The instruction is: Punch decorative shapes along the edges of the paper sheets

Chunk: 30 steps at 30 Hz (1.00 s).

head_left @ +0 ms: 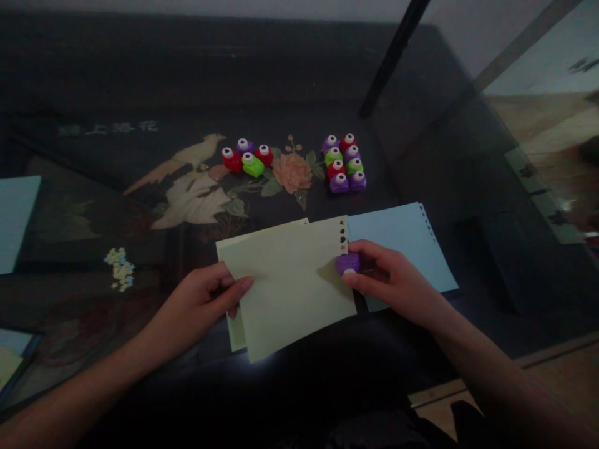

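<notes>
My left hand pinches the left edge of a pale green paper sheet that lies on the dark table. My right hand grips a small purple paper punch set on the sheet's right edge. Several punched shapes run down that edge above the punch. A second green sheet peeks out beneath the first. A light blue sheet lies under my right hand.
Two clusters of small red, green and purple punches sit at the back, one left of a painted flower and one to its right. Paper cut-outs lie at the left. More blue paper sits at the far left edge.
</notes>
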Motion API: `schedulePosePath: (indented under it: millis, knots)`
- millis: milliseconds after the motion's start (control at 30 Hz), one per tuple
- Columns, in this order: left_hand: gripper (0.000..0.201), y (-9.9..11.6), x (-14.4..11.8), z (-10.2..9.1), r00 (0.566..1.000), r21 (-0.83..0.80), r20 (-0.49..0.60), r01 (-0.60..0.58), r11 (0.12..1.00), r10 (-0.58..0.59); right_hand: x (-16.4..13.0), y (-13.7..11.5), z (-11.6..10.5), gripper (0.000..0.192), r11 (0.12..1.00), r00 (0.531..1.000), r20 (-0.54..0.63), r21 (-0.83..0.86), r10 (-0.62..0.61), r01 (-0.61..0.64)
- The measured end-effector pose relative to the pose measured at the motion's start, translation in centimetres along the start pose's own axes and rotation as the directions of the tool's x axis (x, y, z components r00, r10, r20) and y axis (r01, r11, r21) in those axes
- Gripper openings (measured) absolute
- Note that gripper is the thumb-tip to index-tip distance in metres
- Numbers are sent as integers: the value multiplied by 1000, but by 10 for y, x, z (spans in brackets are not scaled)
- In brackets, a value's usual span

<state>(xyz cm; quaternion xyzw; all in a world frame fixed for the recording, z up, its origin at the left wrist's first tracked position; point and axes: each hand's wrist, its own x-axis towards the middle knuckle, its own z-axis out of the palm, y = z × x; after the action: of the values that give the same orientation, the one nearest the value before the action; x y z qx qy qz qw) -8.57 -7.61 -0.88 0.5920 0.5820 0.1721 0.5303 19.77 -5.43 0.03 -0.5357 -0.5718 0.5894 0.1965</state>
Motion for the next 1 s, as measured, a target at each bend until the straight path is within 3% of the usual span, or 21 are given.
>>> schedulePosePath:
  millis: [267,467,767,1000]
  knots:
    - [29,-4,1,-2,999,-38,-23,-36,999,35,-2,-3,-12,27,1000,999,41,-16,-16,17]
    - [24,-5,5,-3,999,-165,3,-46,985,47,-3,-4,-18,27,1000,999,-35,4,-28,28]
    - [22,-9,6,-4,1000,-311,25,-6,950,14,2,5,-16,30,997,998,-51,75,-32,36]
    - [31,-7,7,-1,999,-380,36,32,924,-20,6,4,-16,28,995,988,-121,17,-92,95]
